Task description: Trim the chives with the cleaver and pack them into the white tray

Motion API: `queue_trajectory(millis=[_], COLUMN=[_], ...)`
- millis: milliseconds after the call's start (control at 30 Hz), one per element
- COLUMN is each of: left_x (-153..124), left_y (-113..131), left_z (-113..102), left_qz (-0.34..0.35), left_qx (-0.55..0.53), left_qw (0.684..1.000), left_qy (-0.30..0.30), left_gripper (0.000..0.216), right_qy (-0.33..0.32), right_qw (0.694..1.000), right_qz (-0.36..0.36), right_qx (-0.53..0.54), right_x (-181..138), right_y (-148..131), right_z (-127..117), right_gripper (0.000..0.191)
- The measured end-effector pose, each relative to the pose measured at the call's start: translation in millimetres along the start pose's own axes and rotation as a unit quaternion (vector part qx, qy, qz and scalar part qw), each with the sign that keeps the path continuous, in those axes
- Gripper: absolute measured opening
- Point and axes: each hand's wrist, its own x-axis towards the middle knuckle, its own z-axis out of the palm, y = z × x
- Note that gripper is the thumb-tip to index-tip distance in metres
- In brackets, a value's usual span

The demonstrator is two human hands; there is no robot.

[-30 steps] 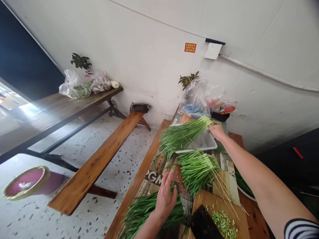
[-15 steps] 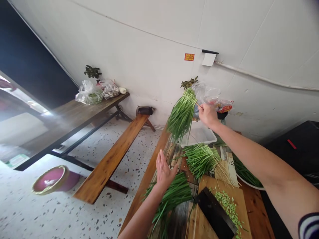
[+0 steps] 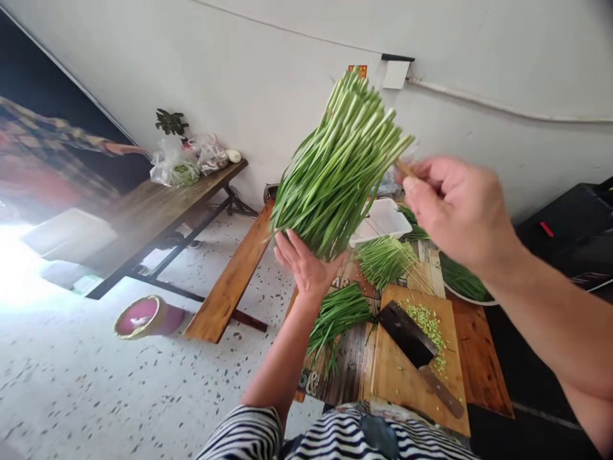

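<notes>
On the bench (image 3: pixel 476 364) a wooden cutting board (image 3: pixel 400 380) lies near, a dark cleaver (image 3: pixel 407 327) resting across it just beside chopped green bits (image 3: pixel 430 321). Left of the board lies a loose chive pile (image 3: pixel 338 314); beyond it, skewered chives (image 3: pixel 385 259) and a white tray (image 3: pixel 383 220). A white bowl (image 3: pixel 467 300) of greens sits at the right. Left of the bench stands a plank seat (image 3: pixel 230 281), then a pink basin (image 3: pixel 146 316) on the speckled floor (image 3: pixel 96 383). A second bench (image 3: pixel 143 217) at far left carries plastic bags (image 3: pixel 175 167).
</notes>
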Motion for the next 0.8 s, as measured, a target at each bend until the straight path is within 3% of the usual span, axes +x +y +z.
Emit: queue_trajectory(millis=[167, 333, 467, 567, 700, 800], left_x=[-85, -164, -199, -204, -185, -159], left_y=[8, -11, -27, -39, -66, -87], left_z=[-75, -105, -100, -88, -56, -18], left_qz=[-0.005, 0.027, 0.054, 0.067, 0.055, 0.075], left_qx=[0.057, 0.094, 0.1, 0.098, 0.111, 0.129], left_qw=[0.997, 0.995, 0.993, 0.991, 0.99, 0.984], left_qy=[0.059, 0.016, -0.032, -0.054, -0.063, -0.101], left_gripper=[0.119, 0.1, 0.085, 0.076, 0.075, 0.073], right_qy=[-0.023, -0.05, -0.041, -0.017, -0.011, -0.014], right_qw=[0.996, 0.989, 0.988, 0.99, 0.987, 0.981], right_qz=[0.016, 0.065, 0.063, 0.07, 0.092, 0.135], right_qx=[0.084, 0.126, 0.132, 0.121, 0.133, 0.136], right_x=[-122, -216, -255, -266, -263, -259], right_y=[-27, -9, 11, 28, 61, 100], right_z=[-44, -64, -44, -14, 27, 56], right_gripper=[0.022, 0.022, 0.024, 0.028, 0.031, 0.032])
